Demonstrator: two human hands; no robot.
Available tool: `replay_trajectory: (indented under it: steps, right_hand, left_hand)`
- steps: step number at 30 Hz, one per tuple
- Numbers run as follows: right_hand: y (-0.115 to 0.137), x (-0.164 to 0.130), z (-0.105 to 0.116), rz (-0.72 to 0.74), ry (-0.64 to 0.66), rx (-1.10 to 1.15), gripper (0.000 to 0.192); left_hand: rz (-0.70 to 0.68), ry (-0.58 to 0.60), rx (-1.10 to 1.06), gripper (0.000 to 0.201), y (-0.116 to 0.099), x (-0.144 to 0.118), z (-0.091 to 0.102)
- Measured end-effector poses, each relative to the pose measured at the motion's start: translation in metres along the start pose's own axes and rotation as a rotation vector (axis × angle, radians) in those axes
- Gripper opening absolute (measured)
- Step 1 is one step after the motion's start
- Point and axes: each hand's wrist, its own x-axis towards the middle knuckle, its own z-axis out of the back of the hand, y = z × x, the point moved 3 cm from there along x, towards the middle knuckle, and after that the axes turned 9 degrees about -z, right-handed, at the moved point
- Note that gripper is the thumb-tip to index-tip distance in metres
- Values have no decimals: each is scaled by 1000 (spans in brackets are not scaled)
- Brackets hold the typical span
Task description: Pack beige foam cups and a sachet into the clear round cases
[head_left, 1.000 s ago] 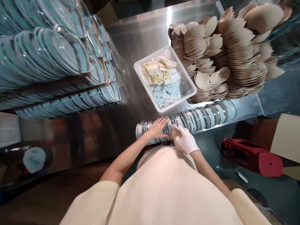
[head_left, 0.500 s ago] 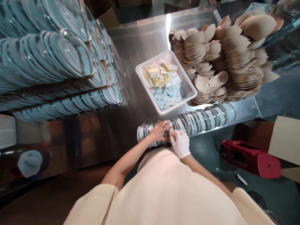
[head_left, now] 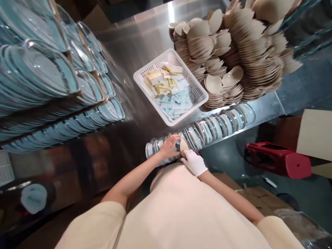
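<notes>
Head view: hands at the near edge of a steel table, figured from the hands outward.
Left hand: bare, fingers curled down over the near-left part of the row of round cases; it presses on the cases rather than pinching one.
Right hand: in a white glove, fingers closed on a beige puff set between two cases, just beside the left hand.
Row of round cases: clear-lidded discs with pale blue inside, standing on edge and packed face to face; the line runs from near left to far right along the table edge.
Step in hand, judged: seating a puff in a case; best done by steadying the neighbouring cases with the bare hand, so the row does not roll or fan open, while the gloved hand eases the soft pad in flat.
White basket: perforated plastic, rectangular, just beyond the row; holds yellow and pale blue paper sachets, thin and flat.
Puff stacks: beige, shallow and dished, matte, piled in leaning columns at far right.
Racked lids: clear, glossy, overlapping in tiers at left.
Steel table: brushed, reflective.
Red stool: moulded plastic, tipped on the floor at right.
</notes>
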Motion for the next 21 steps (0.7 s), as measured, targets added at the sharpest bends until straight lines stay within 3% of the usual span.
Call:
replay_trajectory:
  steps: [2, 6, 10, 13, 15, 17, 19, 21]
  right_hand:
    - [-4, 2, -4, -84, 28, 17, 32]
    - [-10, 14, -12, -154, 36, -11, 44]
    - [-13, 20, -18, -39, 284, -51, 42]
    - [-34, 14, -3, 98, 405, 82, 48]
    - [-60, 17, 25, 166, 484, 305, 48]
    - [-92, 40, 72, 152, 404, 477, 43]
    - [-120, 89, 136, 85, 64, 449, 36]
    - [-131, 152, 202, -13, -310, 347, 40]
  left_hand:
    - [-10, 5, 7, 65, -1, 0, 1]
    - [-25, 38, 46, 55, -5, 2, 3]
    - [-46, 71, 96, 55, -11, 5, 1]
    - [-58, 65, 120, 59, -13, 4, -2]
    - [-78, 43, 118, 54, -11, 2, -4]
    - [-97, 9, 104, 51, -10, 1, -7]
    - [-95, -15, 94, 54, -11, 3, -9]
    - [-65, -8, 101, 60, -16, 8, -10]
